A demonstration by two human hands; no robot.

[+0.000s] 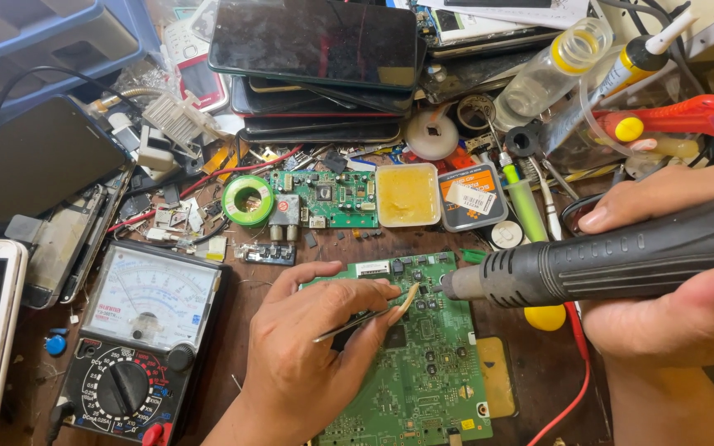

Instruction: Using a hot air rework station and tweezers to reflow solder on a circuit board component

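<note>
Left hand [303, 347] pinching thin metal tweezers [357, 320] over the flat green circuit board [423, 363] lying on the cluttered wooden bench [539, 363]. Right hand [671, 272] wrapped tight round a ribbed black hot-air gun [588, 266], metal nozzle right at the tweezer tips. Boxy analog multimeter [146, 339] off to the left.

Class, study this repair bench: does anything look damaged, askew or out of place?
Yes. At the left edge a phone lies opened, its insides exposed, and small loose parts are scattered beside it. A stack of phones at the top sits unevenly. Nothing looks spilled.
</note>
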